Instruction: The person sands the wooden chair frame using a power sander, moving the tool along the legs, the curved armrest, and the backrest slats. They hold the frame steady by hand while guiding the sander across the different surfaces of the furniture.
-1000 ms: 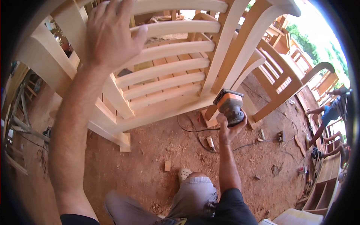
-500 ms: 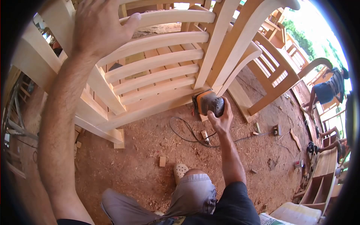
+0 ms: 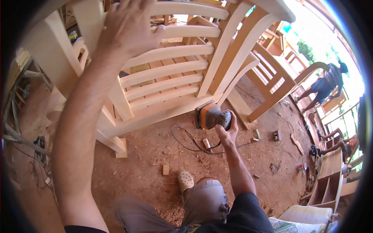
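Observation:
My right hand is wrapped round the body of an orange and black electric sander. Its flat pad faces left, just below the bottom rail of a pale wooden slatted frame. At the upper left, my left hand lies over the frame near the ends of the curved slats, fingers stretched upward and thumb apart. Part of the upright beneath that hand is hidden by my forearm. From the sander a dark cord loops across the ground.
Wood shavings cover the brown dirt floor, with a small wooden block near my shoe. More slatted furniture stands to the right. Another person bends over at far right, beyond a wooden shelf unit.
The view has shifted, so the frame sits differently in it. My right hand has drawn the sander slightly down from the bottom rail. My left hand stays at the same part of the frame.

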A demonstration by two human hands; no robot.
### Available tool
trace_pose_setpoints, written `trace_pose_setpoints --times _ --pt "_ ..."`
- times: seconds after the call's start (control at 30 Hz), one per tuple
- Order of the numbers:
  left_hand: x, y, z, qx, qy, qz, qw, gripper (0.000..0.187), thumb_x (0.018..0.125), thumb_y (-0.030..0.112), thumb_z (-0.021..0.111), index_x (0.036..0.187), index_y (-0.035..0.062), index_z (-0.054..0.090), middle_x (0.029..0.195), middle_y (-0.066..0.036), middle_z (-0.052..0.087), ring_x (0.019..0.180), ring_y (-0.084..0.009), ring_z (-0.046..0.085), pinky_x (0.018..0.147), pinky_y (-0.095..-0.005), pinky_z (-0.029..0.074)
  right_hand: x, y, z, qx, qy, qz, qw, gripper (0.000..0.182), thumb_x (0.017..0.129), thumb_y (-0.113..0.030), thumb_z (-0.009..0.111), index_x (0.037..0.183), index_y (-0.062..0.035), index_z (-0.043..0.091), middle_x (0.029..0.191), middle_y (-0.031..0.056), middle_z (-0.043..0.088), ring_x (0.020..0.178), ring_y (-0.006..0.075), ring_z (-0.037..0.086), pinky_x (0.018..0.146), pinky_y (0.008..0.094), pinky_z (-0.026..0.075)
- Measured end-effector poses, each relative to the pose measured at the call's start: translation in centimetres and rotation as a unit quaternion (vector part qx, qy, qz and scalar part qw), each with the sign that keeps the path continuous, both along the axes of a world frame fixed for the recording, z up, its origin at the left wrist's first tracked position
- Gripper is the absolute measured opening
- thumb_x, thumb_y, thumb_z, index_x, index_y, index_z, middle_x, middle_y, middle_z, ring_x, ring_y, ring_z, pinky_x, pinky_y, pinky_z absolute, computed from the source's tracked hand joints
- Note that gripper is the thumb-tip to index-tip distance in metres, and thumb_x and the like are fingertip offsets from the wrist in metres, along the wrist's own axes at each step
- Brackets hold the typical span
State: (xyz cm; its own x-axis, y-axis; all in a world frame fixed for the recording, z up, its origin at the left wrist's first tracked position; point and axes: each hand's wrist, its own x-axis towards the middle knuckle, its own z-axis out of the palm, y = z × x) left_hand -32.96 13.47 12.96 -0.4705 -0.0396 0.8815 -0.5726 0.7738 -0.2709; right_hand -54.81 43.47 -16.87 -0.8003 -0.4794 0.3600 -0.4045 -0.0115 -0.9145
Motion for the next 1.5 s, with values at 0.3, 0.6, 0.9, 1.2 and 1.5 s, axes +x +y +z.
trace_pose_setpoints --times 0.3,0.6,0.9,1.2,1.5 --pt "0.2 0.3 0.8 0.112 -0.004 0.026 0.993 0.061 0.093 0.045 0.063 0.135 0.0010 0.062 0.131 -0.018 0.065 0.127 -0.0336 0.059 0.113 -0.0509 0.040 1.9 1.2 9.9 -0.001 -0.097 -0.007 0.995 0.067 0.083 -0.028 0.083 0.137 -0.0058 0.051 0.094 0.0079 0.066 0.064 0.0123 0.061 0.051 0.0277 0.049" --pt "-1.1 1.8 1.9 0.142 -0.036 0.113 0.983 0.063 0.096 0.056 0.058 0.125 0.0009 0.066 0.125 -0.021 0.071 0.122 -0.0358 0.064 0.108 -0.0522 0.042 0.8 -4.1 2.2 -0.032 -0.046 -0.103 0.993 0.073 0.073 -0.028 0.087 0.130 0.0033 0.056 0.113 0.0167 0.067 0.103 0.0243 0.067 0.093 0.0378 0.055" --pt "-1.8 0.7 1.5 0.122 -0.012 0.132 0.984 0.057 0.095 0.061 0.062 0.103 0.0048 0.068 0.109 -0.019 0.074 0.109 -0.0387 0.068 0.100 -0.0554 0.045 -2.2 -6.9 -2.1 -0.174 0.044 -0.080 0.980 0.074 0.071 -0.018 0.088 0.133 -0.0029 0.050 0.123 0.0152 0.056 0.112 0.0281 0.059 0.100 0.0420 0.050" --pt "-1.8 0.7 1.5 0.125 -0.019 0.139 0.982 0.050 0.099 0.056 0.063 0.097 0.0063 0.066 0.094 -0.016 0.072 0.095 -0.0398 0.068 0.085 -0.0523 0.051 -4.3 -8.3 -2.5 -0.241 0.093 -0.028 0.966 0.071 0.068 -0.013 0.088 0.129 -0.0052 0.051 0.127 0.0179 0.054 0.115 0.0337 0.059 0.100 0.0441 0.051" --pt "-1.4 0.4 1.4 0.112 -0.017 0.126 0.986 0.054 0.101 0.060 0.060 0.092 0.0069 0.065 0.090 -0.016 0.071 0.090 -0.0397 0.068 0.082 -0.0521 0.050 -4.9 -9.0 -3.3 -0.235 0.103 -0.048 0.965 0.073 0.067 -0.014 0.088 0.130 -0.0050 0.052 0.129 0.0203 0.053 0.114 0.0376 0.061 0.098 0.0463 0.053"
